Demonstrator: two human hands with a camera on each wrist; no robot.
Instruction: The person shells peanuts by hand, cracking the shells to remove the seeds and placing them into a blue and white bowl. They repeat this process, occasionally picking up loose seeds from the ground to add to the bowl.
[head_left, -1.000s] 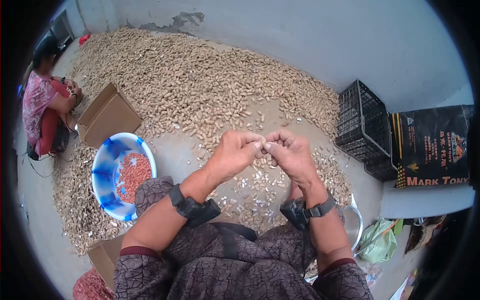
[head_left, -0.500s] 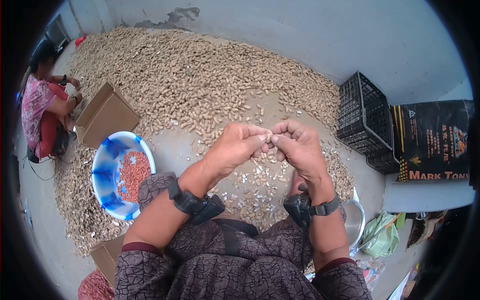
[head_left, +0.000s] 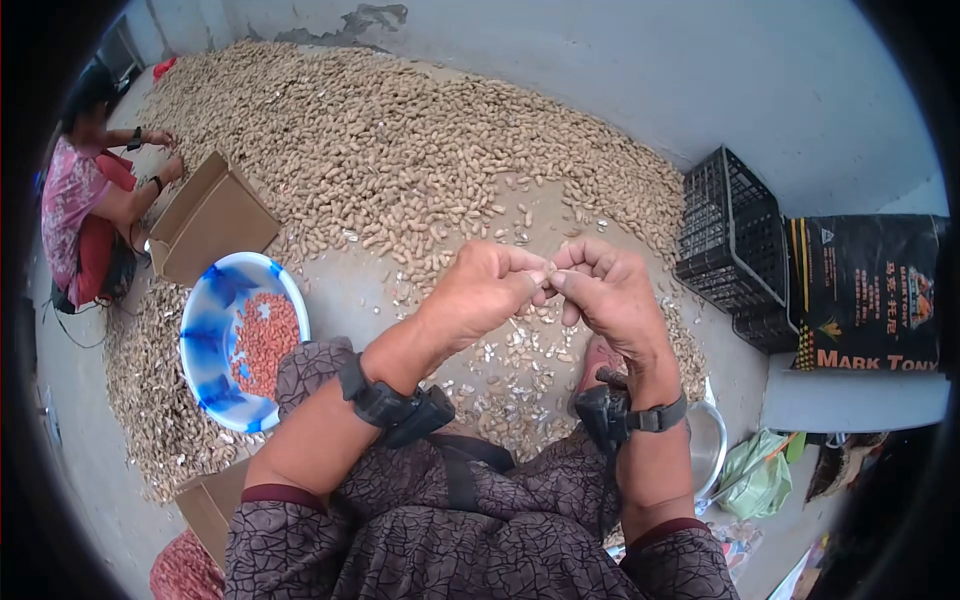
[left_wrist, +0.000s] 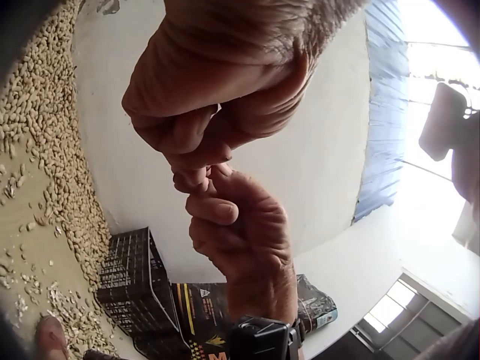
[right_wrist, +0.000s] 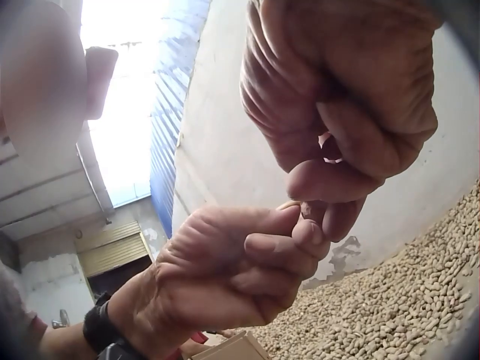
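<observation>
In the head view my left hand (head_left: 475, 300) and right hand (head_left: 618, 300) meet fingertip to fingertip over the floor in front of me. Between their thumbs and forefingers both pinch a small peanut (head_left: 549, 269), mostly hidden by the fingertips. The right wrist view shows the left fingers curled against the right thumb. Below the hands, broken peanut shells (head_left: 520, 365) litter the floor. Beyond them spreads a large heap of unshelled peanuts (head_left: 390, 165). To my left, a blue-and-white basin (head_left: 205, 365) holds reddish shelled peanuts (head_left: 268, 345).
A cardboard box (head_left: 215, 220) stands behind the basin, and another person (head_left: 85, 205) squats beside it. On the right are a black plastic crate (head_left: 730, 230), a black printed sack (head_left: 865, 290), a metal bowl (head_left: 708, 445) and a green plastic bag (head_left: 757, 475).
Both hands have shifted slightly right, still together at the fingertips. The pale peanut shows less between them now. The other person's hands have reached further toward the heap.
</observation>
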